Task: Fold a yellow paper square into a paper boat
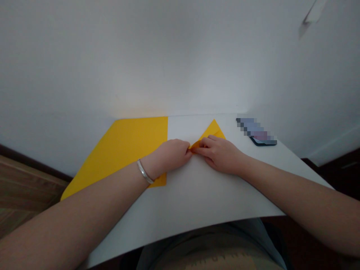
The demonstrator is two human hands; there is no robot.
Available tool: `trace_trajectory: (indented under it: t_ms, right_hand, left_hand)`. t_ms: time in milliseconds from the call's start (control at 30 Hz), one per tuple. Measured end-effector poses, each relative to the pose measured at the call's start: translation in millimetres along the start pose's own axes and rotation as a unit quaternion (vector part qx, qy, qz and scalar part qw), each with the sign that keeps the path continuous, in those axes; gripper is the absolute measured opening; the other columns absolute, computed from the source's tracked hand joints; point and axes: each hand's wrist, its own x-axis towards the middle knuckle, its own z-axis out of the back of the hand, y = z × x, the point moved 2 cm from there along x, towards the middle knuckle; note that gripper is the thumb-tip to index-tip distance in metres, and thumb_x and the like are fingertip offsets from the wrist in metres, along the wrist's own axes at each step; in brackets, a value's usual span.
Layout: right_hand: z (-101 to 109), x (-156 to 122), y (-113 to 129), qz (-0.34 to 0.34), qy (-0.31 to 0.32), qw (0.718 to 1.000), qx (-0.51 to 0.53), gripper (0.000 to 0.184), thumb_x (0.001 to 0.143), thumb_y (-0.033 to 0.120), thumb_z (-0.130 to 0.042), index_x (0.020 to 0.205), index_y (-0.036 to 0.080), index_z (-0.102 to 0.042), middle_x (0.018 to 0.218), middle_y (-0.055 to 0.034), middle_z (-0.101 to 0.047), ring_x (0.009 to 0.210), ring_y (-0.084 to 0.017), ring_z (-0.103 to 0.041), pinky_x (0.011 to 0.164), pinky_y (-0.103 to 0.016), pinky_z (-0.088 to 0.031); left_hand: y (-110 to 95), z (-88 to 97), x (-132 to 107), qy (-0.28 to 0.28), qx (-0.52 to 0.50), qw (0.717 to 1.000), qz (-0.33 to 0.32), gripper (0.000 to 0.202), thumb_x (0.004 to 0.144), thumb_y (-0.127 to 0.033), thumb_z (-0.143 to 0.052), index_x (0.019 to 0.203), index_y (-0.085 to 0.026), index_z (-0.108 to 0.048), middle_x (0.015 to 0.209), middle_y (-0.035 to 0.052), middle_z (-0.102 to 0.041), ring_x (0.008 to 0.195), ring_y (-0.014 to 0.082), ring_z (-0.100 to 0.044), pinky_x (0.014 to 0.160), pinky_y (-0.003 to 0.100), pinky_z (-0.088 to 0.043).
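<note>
Between my two hands, just above or on the white table (180, 202), is a small piece of folded yellow paper (213, 129) with a pointed corner facing the wall. My left hand (176, 153) is closed, its fingertips pinching the paper's left end. From the other side, my right hand (221, 152) grips the same piece with thumb and fingers, close to the left fingertips. Much of the fold lies hidden behind my fingers. Under my left wrist, which wears a silver bangle (144, 171), a large yellow sheet (135, 138) lies flat on the table's left part.
A phone (257, 132), its screen blurred out, lies at the back right of the table. A pale wall (180, 56) rises directly behind the table. Wooden furniture (25, 187) stands at the lower left. The table's front edge runs close to my body.
</note>
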Motion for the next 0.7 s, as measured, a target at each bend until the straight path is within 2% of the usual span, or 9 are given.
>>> trace_trajectory:
  t_ms: [267,467,700]
  right_hand:
    - [-2.0,0.5,-1.2,-0.026,-0.018,0.999,-0.005,0.03,0.086,0.018,-0.047,0.109,0.012,-0.066,0.096,-0.0114,-0.06,0.09,-0.023,-0.051,0.083,-0.036,-0.043]
    - [3.0,-2.2,1.1,-0.013,-0.001,1.0,-0.015,0.028,0.088,0.022,-0.048,0.107,0.02,-0.069,0.097,-0.0093,-0.062,0.09,-0.022,-0.054,0.076,-0.033,-0.044]
    - [6.8,-7.7,-1.9,0.013,-0.002,1.0,0.019,0.033,0.089,0.023,-0.048,0.115,0.026,-0.068,0.104,-0.0092,-0.064,0.093,-0.022,-0.057,0.075,-0.033,-0.045]
  left_hand:
    - [1.2,-3.4,-0.4,-0.006,0.014,1.0,-0.001,0.035,0.09,-0.031,-0.035,0.089,-0.016,-0.067,0.088,0.0108,-0.07,0.08,0.0234,-0.065,0.071,0.033,-0.048]
    - [3.0,-4.0,0.3,-0.001,0.018,1.0,-0.005,0.034,0.09,-0.033,-0.036,0.087,-0.017,-0.066,0.087,0.0097,-0.069,0.08,0.0244,-0.066,0.068,0.033,-0.048]
    - [4.8,-0.3,-2.0,0.019,0.025,0.999,-0.01,0.031,0.088,-0.035,-0.038,0.092,-0.019,-0.064,0.088,0.0093,-0.069,0.081,0.024,-0.066,0.066,0.032,-0.047]
